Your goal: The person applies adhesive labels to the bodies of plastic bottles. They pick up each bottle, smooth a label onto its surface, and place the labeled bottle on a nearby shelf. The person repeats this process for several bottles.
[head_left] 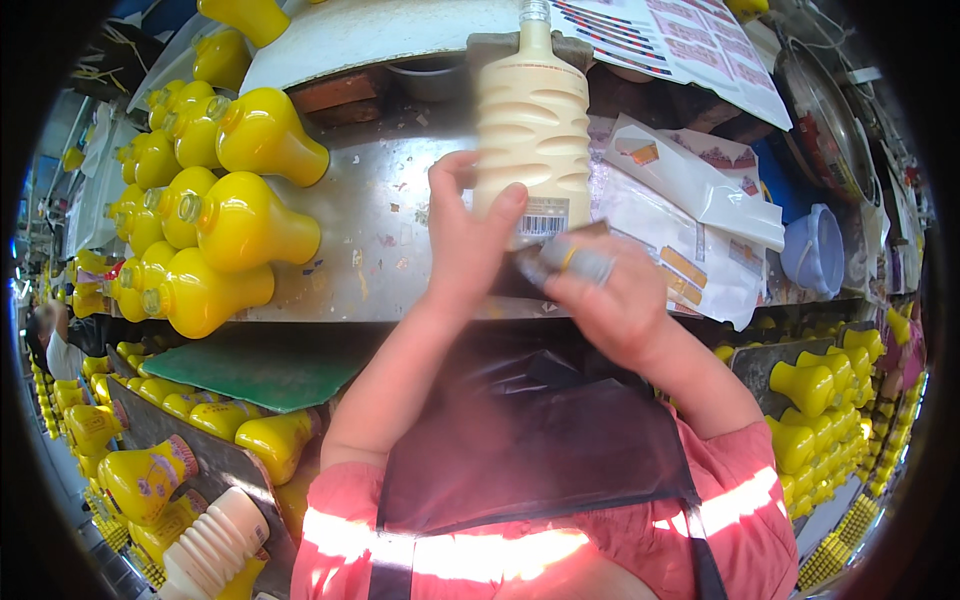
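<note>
The ribbed cream bottle (pixel 532 130) lies on the counter (pixel 375 220), shoulder at a block (pixel 486 48), the left hand (pixel 465 240) curling its grip partway round it, probably for steadiness, the right hand's (pixel 615 295) blurred grip pinching a dark cloth-like piece (pixel 594 229).

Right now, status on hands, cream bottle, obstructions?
Left hand gripping cream bottle. Right hand at bottle's base end, blurred. Neck pointing away. Printed sheets right, yellow bottles left.

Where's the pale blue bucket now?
The pale blue bucket is at the head view's right, beside the folded white sheet, right of the right hand.
</note>
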